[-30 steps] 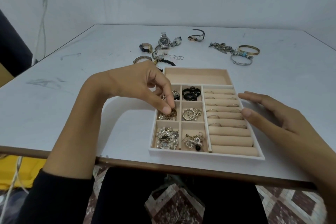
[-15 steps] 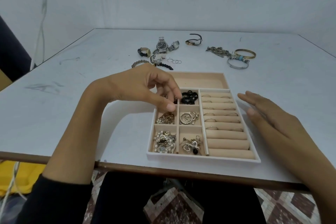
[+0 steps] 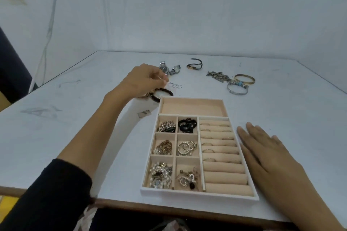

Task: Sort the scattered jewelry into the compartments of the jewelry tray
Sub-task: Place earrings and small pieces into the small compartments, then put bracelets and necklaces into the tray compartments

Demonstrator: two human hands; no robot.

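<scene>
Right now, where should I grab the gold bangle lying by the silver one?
Pinch the gold bangle at its far right rim from above, one finger inside the hoop, thumb outside. It lies flat with an open centre, and that side is free of the silver bangle and blue beads at its near left.

tray point(image 3: 197, 194) on table point(image 3: 75, 137) | watches point(image 3: 170, 68) behind | bangles point(image 3: 242, 82) behind-right

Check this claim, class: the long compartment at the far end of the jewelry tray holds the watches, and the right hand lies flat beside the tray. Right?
No. In the head view that long compartment is empty; the watches lie on the table beyond the jewelry tray. The right hand does lie flat beside it.
</scene>
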